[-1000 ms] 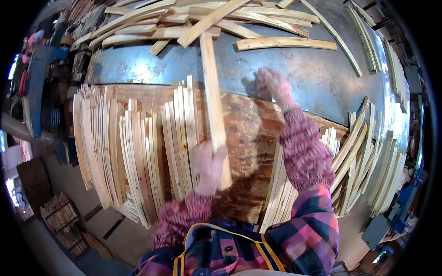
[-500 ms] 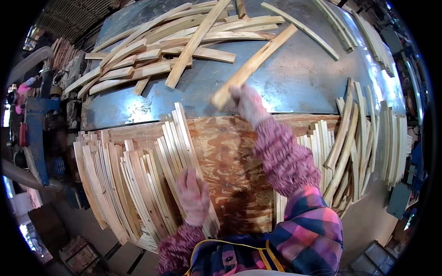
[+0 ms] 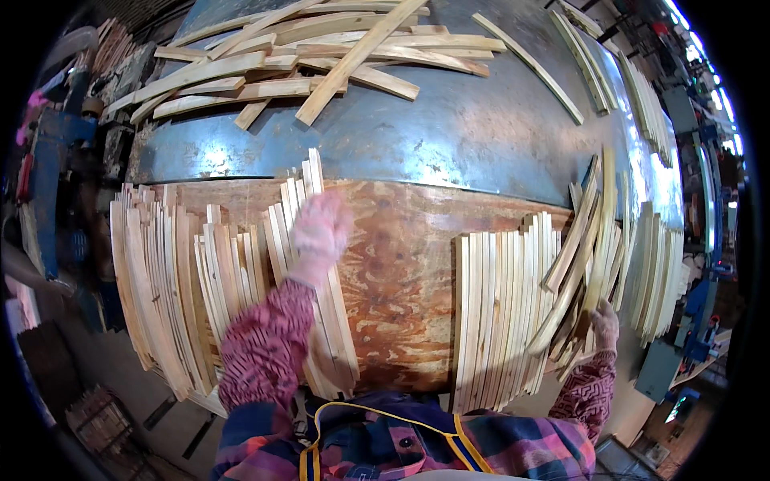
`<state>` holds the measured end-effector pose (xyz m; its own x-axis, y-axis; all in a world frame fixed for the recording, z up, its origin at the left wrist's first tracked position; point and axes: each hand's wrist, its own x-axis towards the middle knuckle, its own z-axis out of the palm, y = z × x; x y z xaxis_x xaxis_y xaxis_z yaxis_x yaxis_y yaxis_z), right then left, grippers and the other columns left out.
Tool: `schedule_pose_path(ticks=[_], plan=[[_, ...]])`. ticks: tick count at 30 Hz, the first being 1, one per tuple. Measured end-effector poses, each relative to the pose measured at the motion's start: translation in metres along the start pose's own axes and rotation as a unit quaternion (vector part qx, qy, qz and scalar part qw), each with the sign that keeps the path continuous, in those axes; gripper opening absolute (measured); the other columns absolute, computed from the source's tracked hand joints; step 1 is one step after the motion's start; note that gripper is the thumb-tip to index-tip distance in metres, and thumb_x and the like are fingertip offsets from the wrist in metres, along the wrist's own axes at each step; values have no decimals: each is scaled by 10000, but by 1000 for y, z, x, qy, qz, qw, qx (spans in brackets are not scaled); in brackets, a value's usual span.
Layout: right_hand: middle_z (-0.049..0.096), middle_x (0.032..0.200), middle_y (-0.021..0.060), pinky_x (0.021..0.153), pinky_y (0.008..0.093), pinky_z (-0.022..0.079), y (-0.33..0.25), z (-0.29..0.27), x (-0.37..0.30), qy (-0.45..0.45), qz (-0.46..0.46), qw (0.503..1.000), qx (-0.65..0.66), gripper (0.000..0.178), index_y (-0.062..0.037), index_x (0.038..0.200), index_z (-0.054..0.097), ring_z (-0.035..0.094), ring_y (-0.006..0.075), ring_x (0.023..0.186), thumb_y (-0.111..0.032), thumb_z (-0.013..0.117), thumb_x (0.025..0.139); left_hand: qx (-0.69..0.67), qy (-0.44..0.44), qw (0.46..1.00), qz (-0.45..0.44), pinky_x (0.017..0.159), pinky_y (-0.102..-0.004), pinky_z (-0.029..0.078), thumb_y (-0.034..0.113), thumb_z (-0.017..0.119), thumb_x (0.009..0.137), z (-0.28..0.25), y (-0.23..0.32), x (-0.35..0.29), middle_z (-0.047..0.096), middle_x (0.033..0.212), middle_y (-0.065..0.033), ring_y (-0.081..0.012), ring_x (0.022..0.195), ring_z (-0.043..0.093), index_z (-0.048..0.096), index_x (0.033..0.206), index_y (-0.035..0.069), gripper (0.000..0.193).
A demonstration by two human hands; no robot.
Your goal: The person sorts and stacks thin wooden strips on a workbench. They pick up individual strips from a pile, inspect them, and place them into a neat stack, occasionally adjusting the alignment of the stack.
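Observation:
My right hand (image 3: 603, 325) is closed around the lower end of a wooden strip (image 3: 607, 216), which lies lengthwise over the jumbled strips at the right. My left hand (image 3: 321, 228) is over the upper part of a row of pale strips (image 3: 330, 321) left of the middle; its fingers are smeared by motion, and whether it grips a strip does not show. To the right of the bare brown plywood (image 3: 397, 280) stands another row of close-set strips (image 3: 497, 305).
A loose heap of strips (image 3: 305, 60) covers the far left of the blue-grey metal table (image 3: 449, 148). Single strips (image 3: 529, 68) lie at the far right. More strips (image 3: 164, 280) are packed at the left, with a stack (image 3: 654, 272) at the right edge. Blue machinery (image 3: 56, 160) stands at left.
My right hand has swung from the table's middle to the right-hand pile, bringing the strip along. My left hand has moved up along the left row. The view has shifted slightly.

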<state>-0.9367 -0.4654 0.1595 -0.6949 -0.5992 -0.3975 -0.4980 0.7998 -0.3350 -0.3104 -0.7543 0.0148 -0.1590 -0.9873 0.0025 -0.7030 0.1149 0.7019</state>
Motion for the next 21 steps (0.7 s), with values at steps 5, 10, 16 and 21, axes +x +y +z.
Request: schedule_pose_path(ticks=[5,10,16,21], plan=[[552,1381,159,1065,351,423,-99,60,30,188,-111,949,227,510,24,1441,450,561,254,1220,-103,563,961,283,50,956,-64,1019,-431,450,319,616,917,-40,-7,160,592,1289,-78,-283,1240,523,548,1300,155,423],[556,1390,158,1107,356,403,-307,163,90,1,-273,942,194,551,-23,1459,458,523,252,1297,-82,608,932,347,-11,915,-206,895,-417,521,296,720,819,-39,6,246,646,1189,-106,-268,1017,646,626,1140,109,382],[521,1426,118,1124,406,382,-515,294,139,13,-451,890,-72,637,-166,1449,471,473,301,1340,-357,632,863,-397,-195,893,-84,552,-303,505,248,772,781,-38,71,148,650,831,-43,-144,671,614,623,975,42,321],[445,1510,68,951,474,534,-570,364,122,-72,-338,908,-238,631,-197,1477,439,412,270,1400,-399,567,893,-455,-207,839,-214,636,-271,523,177,727,880,-27,89,5,644,884,-20,-105,754,616,574,1208,42,386]])
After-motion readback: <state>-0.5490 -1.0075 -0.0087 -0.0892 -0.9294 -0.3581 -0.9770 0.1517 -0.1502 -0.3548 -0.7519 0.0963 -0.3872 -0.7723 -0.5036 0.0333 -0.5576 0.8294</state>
